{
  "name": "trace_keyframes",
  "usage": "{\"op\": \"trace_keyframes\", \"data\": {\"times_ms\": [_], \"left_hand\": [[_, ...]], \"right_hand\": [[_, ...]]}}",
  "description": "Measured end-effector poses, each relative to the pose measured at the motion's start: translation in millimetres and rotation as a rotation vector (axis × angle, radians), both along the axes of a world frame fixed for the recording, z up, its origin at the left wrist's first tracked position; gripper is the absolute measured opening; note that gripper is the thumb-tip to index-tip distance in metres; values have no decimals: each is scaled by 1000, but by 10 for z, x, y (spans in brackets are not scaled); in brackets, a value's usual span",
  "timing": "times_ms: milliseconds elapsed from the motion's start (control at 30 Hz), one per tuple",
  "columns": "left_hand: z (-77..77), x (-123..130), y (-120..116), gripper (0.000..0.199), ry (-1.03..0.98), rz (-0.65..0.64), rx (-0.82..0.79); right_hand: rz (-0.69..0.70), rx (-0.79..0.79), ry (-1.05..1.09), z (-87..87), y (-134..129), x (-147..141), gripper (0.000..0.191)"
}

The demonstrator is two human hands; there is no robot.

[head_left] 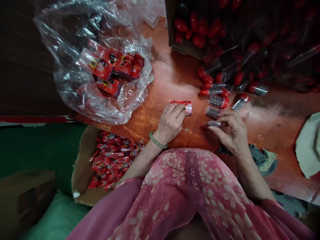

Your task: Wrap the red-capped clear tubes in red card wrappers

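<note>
My left hand (172, 121), with a green bead bracelet at the wrist, bends its fingers over a small red printed packet (181, 102) on the table. The fingers hide much of the packet. In my right hand (232, 130), thumb and fingers pinch a small clear tube with a red end (214, 123), held just above the tabletop. Beyond that hand lie similar red-capped tubes; a nearby red-capped tube (218, 101) has rows of dark round bits inside. Another red-capped tube (240, 101) lies tilted to its right.
A clear plastic bag (135, 100) holds bundled red packets (105, 68) at the left. Below the table edge, a cardboard box (83, 166) contains many filled red packets. More red-capped tubes pile up at the back right. Dark cloth (258, 158) lies beside my right forearm.
</note>
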State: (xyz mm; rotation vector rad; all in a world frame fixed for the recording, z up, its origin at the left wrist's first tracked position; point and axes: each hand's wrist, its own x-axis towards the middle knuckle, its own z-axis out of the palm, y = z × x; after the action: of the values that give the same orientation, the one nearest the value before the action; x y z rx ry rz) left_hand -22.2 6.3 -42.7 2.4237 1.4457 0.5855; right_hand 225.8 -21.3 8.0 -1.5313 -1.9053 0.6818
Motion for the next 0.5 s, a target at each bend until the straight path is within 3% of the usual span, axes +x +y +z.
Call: {"op": "trace_keyframes", "data": {"times_ms": [200, 300, 500], "left_hand": [[-49, 14, -20, 44, 33, 32, -33], [-74, 19, -30, 43, 53, 25, 1], [-37, -1, 8, 32, -112, 25, 49]], "right_hand": [[-290, -242, 569, 46, 55, -47, 29], [-328, -359, 768, -6, 70, -75, 44], [-295, -491, 1005, -83, 77, -87, 37]]}}
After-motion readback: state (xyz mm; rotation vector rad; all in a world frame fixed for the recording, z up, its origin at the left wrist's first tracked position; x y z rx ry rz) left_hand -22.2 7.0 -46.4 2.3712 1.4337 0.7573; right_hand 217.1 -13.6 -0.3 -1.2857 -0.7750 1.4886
